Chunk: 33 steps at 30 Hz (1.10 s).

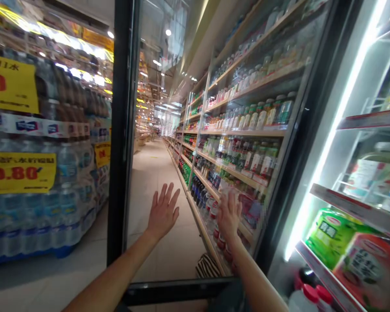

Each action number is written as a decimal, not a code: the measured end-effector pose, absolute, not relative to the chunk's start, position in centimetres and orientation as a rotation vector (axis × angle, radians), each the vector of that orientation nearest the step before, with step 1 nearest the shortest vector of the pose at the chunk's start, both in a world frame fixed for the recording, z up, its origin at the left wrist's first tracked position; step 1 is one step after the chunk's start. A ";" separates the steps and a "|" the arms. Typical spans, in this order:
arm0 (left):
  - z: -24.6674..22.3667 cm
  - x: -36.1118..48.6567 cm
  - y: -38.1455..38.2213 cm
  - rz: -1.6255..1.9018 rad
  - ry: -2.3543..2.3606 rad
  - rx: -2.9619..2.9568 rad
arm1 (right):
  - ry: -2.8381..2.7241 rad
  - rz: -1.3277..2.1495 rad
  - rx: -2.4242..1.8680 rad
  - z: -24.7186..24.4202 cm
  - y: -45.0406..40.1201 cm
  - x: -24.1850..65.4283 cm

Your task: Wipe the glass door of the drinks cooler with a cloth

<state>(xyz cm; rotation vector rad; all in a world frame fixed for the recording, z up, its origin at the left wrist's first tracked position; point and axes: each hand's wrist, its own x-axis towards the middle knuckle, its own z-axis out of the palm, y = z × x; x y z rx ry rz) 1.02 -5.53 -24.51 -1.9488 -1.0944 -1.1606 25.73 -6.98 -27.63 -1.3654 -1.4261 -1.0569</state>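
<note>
A: What stands at the far left?

B: Stacked bottles (66, 167), with yellow signs (16, 172) on them.

A: And next?

B: The glass door (119, 130), black-framed, filling the middle, right in front of both hands.

A: How are the hands?

B: The left hand (162, 213) is raised before it, fingers straight and spread, gripping nothing. The right hand (228, 213), blurred, has its fingers loosely extended, also apparently gripping nothing. Whether either palm touches the door cannot be told.

A: What follows rightward?

B: Rows of drinks (270, 115) show in the door, seen through it or mirrored; which is unclear. At far right the lit cooler (370, 120) holds a green pack (331, 236) and a red pack (370, 268).

A: How far along does it look?

B: With the cooler uncovered, the opening seems done. The door is not yet closed, and neither hand holds a pack.
</note>
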 end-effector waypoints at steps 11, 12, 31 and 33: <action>-24.6 0.8 -6.1 -1.106 -1.135 -1.990 | -1.746 -1.139 -1.141 -27.2 -6.5 19.8; -24.6 0.5 -6.1 -1.094 -1.129 -1.997 | -1.767 -1.146 -1.121 -27.0 -6.5 19.7; -23.7 -5.1 -5.4 -1.246 -1.283 -1.793 | -1.499 -1.034 -1.219 -23.2 -5.8 19.0; -23.7 -5.3 -5.4 -1.259 -1.281 -1.812 | -1.361 -0.992 -1.268 -22.3 -5.7 19.0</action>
